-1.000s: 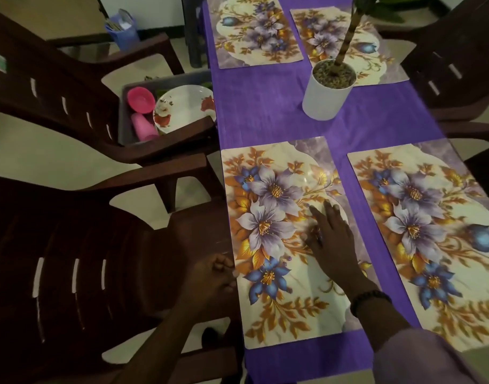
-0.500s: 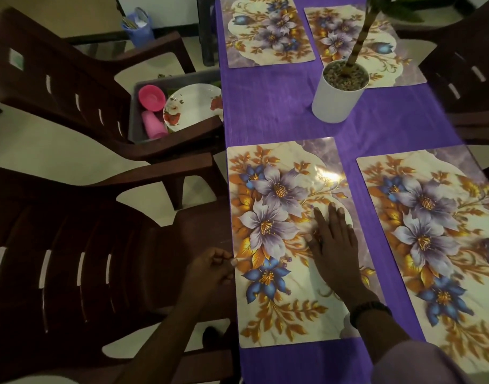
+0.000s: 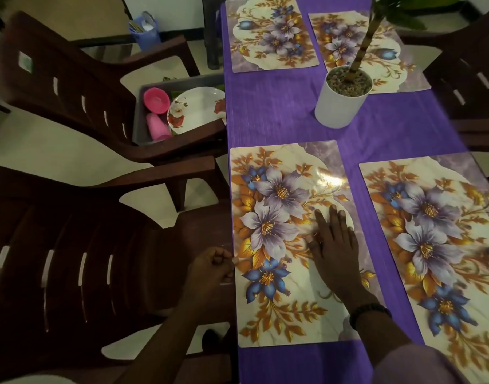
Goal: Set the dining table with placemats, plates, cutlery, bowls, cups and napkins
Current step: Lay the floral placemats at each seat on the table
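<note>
On the purple cloth (image 3: 279,112), near left, lies the mat (image 3: 282,309). Right hand (image 3: 335,245) presses flat on it, fingers straight and together. Left hand (image 3: 213,267) pinches its left edge, fingers curled.

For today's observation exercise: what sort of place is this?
Probably a home dining area: a purple-clothed table laid with floral placemats, dark brown plastic armchairs, and a grey tub of plates and pink cups.
</note>
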